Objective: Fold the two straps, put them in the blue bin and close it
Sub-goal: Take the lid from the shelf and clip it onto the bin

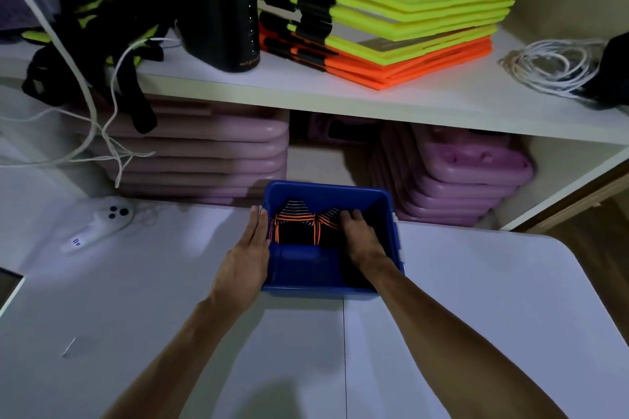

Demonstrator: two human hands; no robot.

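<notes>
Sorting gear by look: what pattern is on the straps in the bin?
Black straps with orange and pale stripes, seen in the head view.

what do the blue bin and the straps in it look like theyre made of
Blue bin: likely moulded plastic, going by its smooth, faintly glossy walls and rolled rim.
Straps: apparently woven fabric webbing, matte, black with orange and pale stripes, and folding softly. The right hand presses on them; the left hand rests against the bin's side.

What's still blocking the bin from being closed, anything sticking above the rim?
The right hand is inside the blue bin, resting on the straps. The left hand lies flat against the outer left wall. The straps sit below the rim. No lid visible.
</notes>
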